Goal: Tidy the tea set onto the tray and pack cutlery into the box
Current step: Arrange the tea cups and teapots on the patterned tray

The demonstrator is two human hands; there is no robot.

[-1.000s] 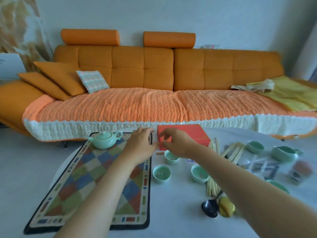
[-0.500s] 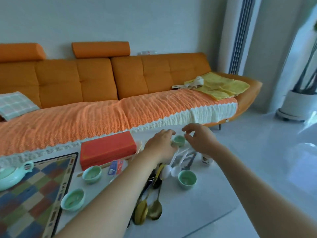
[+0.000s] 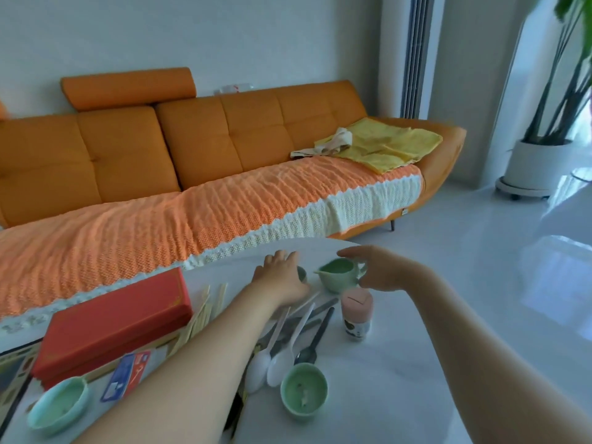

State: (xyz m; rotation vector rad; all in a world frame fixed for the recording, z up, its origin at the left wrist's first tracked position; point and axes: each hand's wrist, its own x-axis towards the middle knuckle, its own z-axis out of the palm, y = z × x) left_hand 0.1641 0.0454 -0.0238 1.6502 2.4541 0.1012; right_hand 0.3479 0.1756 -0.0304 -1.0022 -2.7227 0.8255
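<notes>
My left hand (image 3: pixel 282 277) lies over a small green cup (image 3: pixel 301 273) at the far side of the white table (image 3: pixel 400 379), fingers curled on it. Just to its right stands a green pitcher (image 3: pixel 336 274). My right hand (image 3: pixel 382 270) curves around the pitcher's handle side with fingers apart. A red box (image 3: pixel 112 318) lies shut at the left. White spoons (image 3: pixel 277 360), a black spoon (image 3: pixel 312 346) and chopsticks (image 3: pixel 205 310) lie between my arms. Two more green cups (image 3: pixel 304 390) (image 3: pixel 59 406) stand near me.
A pink-lidded jar (image 3: pixel 356 315) stands right of the cutlery. A corner of the patterned tray (image 3: pixel 12 373) shows at the left edge. The orange sofa (image 3: pixel 198 161) runs behind the table. A potted plant (image 3: pixel 538 168) stands on the floor at the right.
The view has swung right, away from the tray and teapot. Both hands left the red box and moved right; the left now covers the small cup, the right reaches around the pitcher.
</notes>
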